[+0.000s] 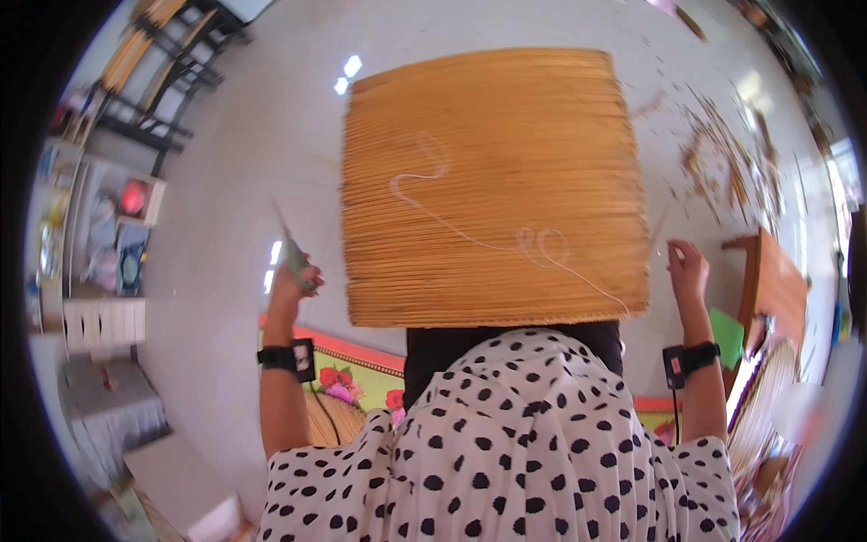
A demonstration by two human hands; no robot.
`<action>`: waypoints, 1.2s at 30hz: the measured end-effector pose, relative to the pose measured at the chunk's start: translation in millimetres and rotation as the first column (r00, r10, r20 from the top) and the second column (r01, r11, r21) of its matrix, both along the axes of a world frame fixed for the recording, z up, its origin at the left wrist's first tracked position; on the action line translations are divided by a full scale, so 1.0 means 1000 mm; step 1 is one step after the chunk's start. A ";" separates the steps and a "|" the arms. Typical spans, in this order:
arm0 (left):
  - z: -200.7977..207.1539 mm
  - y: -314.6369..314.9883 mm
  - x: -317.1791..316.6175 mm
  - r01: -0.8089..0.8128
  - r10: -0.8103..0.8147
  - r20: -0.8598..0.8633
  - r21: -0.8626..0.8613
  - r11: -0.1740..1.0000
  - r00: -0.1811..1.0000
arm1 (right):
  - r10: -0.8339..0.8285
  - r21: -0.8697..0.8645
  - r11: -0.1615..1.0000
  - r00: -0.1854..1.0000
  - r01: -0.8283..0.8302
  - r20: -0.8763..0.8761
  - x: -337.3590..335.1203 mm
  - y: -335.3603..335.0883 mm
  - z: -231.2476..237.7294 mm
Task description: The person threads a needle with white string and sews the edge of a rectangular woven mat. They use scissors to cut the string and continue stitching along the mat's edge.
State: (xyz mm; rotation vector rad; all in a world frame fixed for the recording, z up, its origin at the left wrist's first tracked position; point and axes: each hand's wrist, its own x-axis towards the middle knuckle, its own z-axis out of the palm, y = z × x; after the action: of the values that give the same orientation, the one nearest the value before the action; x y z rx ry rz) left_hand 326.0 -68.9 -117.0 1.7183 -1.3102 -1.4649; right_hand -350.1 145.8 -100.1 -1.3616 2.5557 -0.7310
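Observation:
A square mat of narrow yellow-brown stalks [506, 126] laid side by side rests across my lap. A loose white thread [479, 242] curls over its surface and runs to the near right corner. Off the mat's left edge, my left hand [296, 278] is closed around a green-handled tool [295, 256] with a thin, pointed end; its exact kind is blurred. My right hand [688, 264] is raised just beyond the right edge, fingers curled together. Whatever it may pinch is too small to make out.
Loose stalks [736, 163] lie scattered on the pale floor at the right. A wooden stool [775, 285] stands near my right arm, with a stalk bundle [763, 388] below it. Shelves [104, 226] line the left side. Flowered cloth [348, 379] is beneath me.

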 end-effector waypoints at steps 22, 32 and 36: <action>-0.254 0.175 0.037 0.207 -0.397 0.730 0.341 0.917 0.556 | -0.011 0.451 0.892 1.000 0.018 -0.018 -0.011 -0.035 0.007; -0.229 0.104 0.061 -0.107 -0.031 0.835 0.107 0.988 0.549 | 0.279 0.096 0.957 0.780 -0.273 -0.560 0.033 -0.029 0.034; -0.172 0.001 0.081 -0.032 0.311 0.776 -0.352 0.935 0.549 | 0.403 0.098 0.914 0.852 -0.394 -0.335 -0.036 -0.006 -0.028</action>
State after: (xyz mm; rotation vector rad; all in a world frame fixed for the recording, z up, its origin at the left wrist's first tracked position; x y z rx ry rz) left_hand 406.9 -67.9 -289.1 2.3272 -1.6086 -0.2182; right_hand -386.0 139.7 -128.1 -2.0881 2.3660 -0.4053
